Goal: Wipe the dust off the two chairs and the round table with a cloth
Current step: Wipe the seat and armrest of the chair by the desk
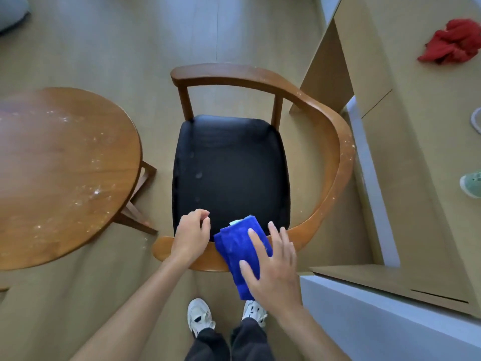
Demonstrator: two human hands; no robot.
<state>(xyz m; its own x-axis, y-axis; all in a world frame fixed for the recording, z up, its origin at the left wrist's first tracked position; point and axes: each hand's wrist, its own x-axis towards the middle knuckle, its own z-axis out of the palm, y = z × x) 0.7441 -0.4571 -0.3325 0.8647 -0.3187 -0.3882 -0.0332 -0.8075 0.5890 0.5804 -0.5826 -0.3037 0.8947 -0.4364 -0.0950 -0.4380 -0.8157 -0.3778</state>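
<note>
A wooden chair (335, 152) with a black seat stands in the middle, its curved back rail nearest me and speckled with white dust on the right side. A folded blue cloth (235, 241) lies draped over the near rail. My right hand (273, 267) presses flat on the cloth with straight, spread fingers. My left hand (191, 235) rests on the rail just left of the cloth, its fingers loosely curled and holding nothing. The round wooden table (59, 173) at the left has white dust scattered over its top.
A tan wooden unit (416, 178) with white edges stands close on the right; a red cloth (453, 43) lies on it. A green shoe (471, 184) shows at the right edge. My two white shoes (199, 316) stand on the floor behind the chair.
</note>
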